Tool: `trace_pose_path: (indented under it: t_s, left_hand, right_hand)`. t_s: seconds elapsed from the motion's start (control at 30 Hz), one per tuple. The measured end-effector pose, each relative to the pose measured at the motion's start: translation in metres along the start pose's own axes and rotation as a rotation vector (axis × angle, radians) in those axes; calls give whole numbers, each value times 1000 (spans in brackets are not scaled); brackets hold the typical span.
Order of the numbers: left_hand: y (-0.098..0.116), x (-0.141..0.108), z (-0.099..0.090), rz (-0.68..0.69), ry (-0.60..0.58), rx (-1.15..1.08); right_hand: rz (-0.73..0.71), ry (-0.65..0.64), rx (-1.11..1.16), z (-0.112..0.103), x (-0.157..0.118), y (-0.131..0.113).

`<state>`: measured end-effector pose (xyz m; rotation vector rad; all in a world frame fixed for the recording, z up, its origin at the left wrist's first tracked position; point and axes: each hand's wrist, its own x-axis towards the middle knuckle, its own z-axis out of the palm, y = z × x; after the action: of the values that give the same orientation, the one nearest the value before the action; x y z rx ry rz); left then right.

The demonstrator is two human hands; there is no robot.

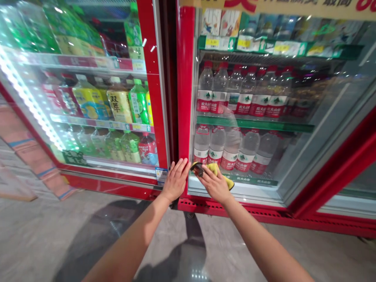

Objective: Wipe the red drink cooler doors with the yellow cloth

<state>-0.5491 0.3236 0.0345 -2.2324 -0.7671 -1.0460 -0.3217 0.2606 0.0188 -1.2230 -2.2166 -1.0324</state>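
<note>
My left hand [176,179] rests with outstretched fingers against the red frame [185,98] of the right cooler, near its lower left corner. It holds nothing. Just right of it, my right hand [215,183] presses a yellow cloth [229,181] with a dark edge against the glass door. A dark, shiny patch [197,169] shows at its fingertips; what it is I cannot make out. Behind the glass stand clear water bottles [245,150] with red and white labels, on the bottom shelf.
At the left, another red-framed cooler [108,187] holds several coloured drink bottles [119,102]. Stacked boxes [38,156] stand at the far left. More red-capped bottles [245,94] fill the right cooler's middle shelf. Grey floor [114,235] lies below, with shadows on it.
</note>
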Motion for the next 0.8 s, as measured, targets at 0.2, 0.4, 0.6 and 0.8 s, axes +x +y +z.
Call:
trace_pose_path:
  t_s: [0.2,0.4,0.6,0.8]
  left_hand:
    - [11,10,5,41,-13,8]
    - [27,17,10,117,-57,-10]
    - [46,30,21,126,-24,-22]
    - [62,33,29,204,-15,-53]
  right_hand:
    - [86,14,-75,-8,-42,16]
    - [-134,-1,-23,-8,-49,30]
    - [221,56,-196,-44,-60,71]
    - [-71,-74,-75,-27,-99,62]
